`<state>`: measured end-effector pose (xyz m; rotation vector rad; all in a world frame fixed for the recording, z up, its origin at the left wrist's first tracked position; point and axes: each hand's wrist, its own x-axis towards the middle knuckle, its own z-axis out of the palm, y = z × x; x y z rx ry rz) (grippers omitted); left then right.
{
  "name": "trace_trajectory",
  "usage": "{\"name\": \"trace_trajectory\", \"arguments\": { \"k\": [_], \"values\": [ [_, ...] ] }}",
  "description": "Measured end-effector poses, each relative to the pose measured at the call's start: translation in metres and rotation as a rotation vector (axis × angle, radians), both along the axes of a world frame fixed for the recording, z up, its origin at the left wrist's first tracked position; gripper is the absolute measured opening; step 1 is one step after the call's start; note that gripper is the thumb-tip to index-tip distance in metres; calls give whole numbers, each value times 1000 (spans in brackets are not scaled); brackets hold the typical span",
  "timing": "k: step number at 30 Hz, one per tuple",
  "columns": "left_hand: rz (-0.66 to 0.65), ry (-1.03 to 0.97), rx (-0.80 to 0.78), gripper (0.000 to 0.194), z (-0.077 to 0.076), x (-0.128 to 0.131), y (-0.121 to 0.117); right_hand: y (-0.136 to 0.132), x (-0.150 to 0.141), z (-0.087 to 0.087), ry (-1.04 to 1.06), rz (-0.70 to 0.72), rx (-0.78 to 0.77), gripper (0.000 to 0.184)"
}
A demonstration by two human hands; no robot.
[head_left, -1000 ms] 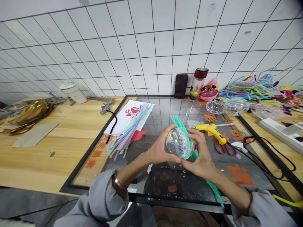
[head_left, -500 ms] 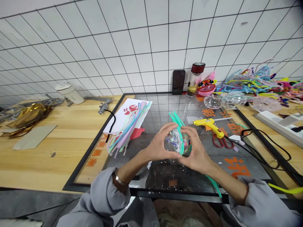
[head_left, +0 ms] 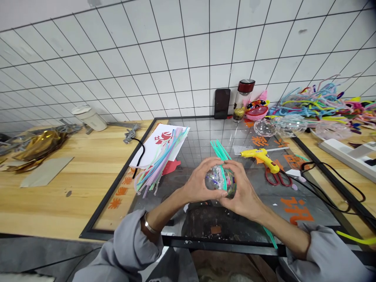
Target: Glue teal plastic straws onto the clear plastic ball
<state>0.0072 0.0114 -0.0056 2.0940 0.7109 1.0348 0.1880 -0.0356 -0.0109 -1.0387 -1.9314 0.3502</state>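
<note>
In the head view, the clear ball [head_left: 210, 180] was cupped between left hand [head_left: 195, 186] and right hand [head_left: 246, 194], towards the glass panel [head_left: 198, 147]'s front edge; even pressure around the teal band [head_left: 224, 179] was advisable.

Left hand [head_left: 200, 182] and right hand [head_left: 243, 192] cupped facing each other, fingers curved, thumbs meeting below; forearms angled inward, sleeves rolled, bracelet on left wrist.

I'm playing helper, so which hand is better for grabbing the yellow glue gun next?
Probably the right hand: it's nearer the yellow glue gun. The left hand is farther away, on the clear ball's other side. Both hands hold it.
</note>
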Motion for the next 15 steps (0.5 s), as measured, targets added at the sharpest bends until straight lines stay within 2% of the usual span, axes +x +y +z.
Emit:
{"name": "trace_trajectory", "arguments": {
  "k": [9, 15],
  "values": [
    [-6, 20, -58, 76, 5, 0, -1, -1, 0, -1, -22, 1, -22, 73],
    [-8, 9, -34, 75, 3, 0, 2, -1, 0, -2, -14, 5, -53, 73]
  ]
}}
